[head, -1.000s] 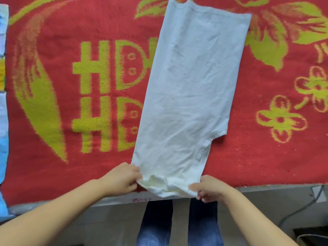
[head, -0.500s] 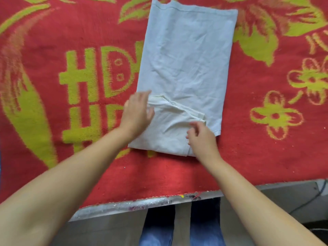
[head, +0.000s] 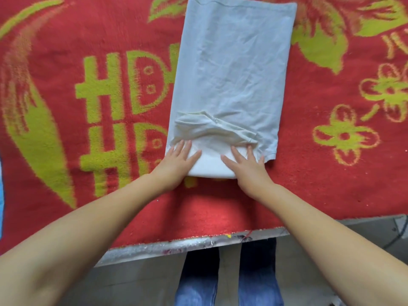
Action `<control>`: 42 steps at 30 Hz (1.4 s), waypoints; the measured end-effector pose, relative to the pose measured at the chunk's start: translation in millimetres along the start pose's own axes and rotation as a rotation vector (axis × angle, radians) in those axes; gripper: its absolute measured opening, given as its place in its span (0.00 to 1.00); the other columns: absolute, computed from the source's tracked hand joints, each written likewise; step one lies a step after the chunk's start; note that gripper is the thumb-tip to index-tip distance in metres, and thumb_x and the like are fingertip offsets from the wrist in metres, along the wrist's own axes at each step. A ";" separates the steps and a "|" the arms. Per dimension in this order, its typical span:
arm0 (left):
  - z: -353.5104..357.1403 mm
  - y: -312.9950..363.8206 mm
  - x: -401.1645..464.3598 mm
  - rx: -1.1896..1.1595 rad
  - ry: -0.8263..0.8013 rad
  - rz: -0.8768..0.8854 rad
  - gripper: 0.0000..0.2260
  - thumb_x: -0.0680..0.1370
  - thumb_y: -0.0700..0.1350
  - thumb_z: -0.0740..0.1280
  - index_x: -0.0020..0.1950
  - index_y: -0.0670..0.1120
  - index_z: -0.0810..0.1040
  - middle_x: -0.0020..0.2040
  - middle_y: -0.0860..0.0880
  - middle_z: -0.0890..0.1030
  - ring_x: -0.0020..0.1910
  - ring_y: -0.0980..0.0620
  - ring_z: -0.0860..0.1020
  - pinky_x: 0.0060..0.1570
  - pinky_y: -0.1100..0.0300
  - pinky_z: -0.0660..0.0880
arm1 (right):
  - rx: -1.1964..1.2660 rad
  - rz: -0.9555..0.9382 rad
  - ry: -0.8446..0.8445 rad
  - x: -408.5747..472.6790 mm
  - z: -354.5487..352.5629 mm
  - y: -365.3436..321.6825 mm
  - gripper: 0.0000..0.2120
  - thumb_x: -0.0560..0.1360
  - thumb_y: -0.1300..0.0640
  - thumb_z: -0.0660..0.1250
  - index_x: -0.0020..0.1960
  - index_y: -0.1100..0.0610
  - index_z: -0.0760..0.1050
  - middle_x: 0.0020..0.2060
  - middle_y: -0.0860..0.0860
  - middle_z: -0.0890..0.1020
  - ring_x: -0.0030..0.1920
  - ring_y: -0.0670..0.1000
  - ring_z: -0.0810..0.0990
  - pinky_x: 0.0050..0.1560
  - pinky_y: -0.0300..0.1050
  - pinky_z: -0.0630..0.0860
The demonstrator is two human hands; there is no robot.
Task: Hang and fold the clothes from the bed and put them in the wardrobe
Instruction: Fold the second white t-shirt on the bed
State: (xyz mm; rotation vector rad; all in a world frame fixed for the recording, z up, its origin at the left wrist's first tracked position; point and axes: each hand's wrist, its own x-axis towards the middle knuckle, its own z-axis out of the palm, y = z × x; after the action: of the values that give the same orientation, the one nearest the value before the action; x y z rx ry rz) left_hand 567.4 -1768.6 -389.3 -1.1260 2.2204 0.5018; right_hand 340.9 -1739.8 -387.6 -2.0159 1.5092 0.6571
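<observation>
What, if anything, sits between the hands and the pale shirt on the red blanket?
Nothing visible. The left hand and the right hand already rest flat on the folded near end of the pale shirt, fingers straight. The red blanket around it shows nothing else. The wardrobe is out of view.

Shirt [head: 234, 69]: pale blue-white, plain. Blanket [head: 66, 151]: red, yellow-green letters at 9 o'clock, flowers at 3. Jeans [head: 196, 288]: blue.

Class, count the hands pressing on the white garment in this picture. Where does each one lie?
2. The left hand lies flat on the near left corner of the white garment; the right hand lies flat on its near right part.
</observation>
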 end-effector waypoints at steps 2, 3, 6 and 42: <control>-12.5 9.9 -16.9 -0.045 -0.126 0.043 0.35 0.75 0.30 0.54 0.79 0.46 0.44 0.77 0.35 0.46 0.76 0.36 0.47 0.74 0.47 0.51 | 0.067 -0.090 -0.115 -16.8 -10.7 5.2 0.37 0.75 0.71 0.52 0.77 0.43 0.53 0.78 0.51 0.51 0.75 0.66 0.48 0.72 0.64 0.56; -17.7 15.8 -26.5 -0.115 -0.224 0.072 0.35 0.75 0.30 0.54 0.79 0.47 0.46 0.77 0.36 0.50 0.76 0.37 0.51 0.73 0.48 0.55 | 0.127 -0.133 -0.193 -27.4 -14.6 7.0 0.36 0.75 0.71 0.51 0.77 0.44 0.55 0.77 0.51 0.55 0.75 0.64 0.53 0.71 0.57 0.60; -33.2 28.9 -50.4 -0.358 -0.540 0.175 0.26 0.73 0.30 0.53 0.69 0.44 0.69 0.61 0.43 0.75 0.57 0.46 0.75 0.52 0.62 0.72 | 0.314 -0.183 -0.449 -59.4 -22.2 8.2 0.28 0.75 0.68 0.54 0.69 0.46 0.70 0.66 0.51 0.74 0.61 0.53 0.74 0.58 0.42 0.70; 60.7 56.1 -19.6 -0.087 0.253 0.125 0.42 0.71 0.48 0.64 0.78 0.51 0.42 0.77 0.43 0.38 0.75 0.42 0.36 0.70 0.35 0.42 | -0.032 0.057 0.138 -45.9 56.3 6.9 0.47 0.71 0.57 0.65 0.77 0.42 0.36 0.74 0.51 0.29 0.73 0.62 0.27 0.65 0.77 0.38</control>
State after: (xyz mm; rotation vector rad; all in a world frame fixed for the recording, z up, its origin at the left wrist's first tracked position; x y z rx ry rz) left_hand 550.9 -1690.7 -418.6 -1.1542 2.5214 0.5367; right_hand 318.8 -1671.4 -399.8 -2.0859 1.6512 0.5781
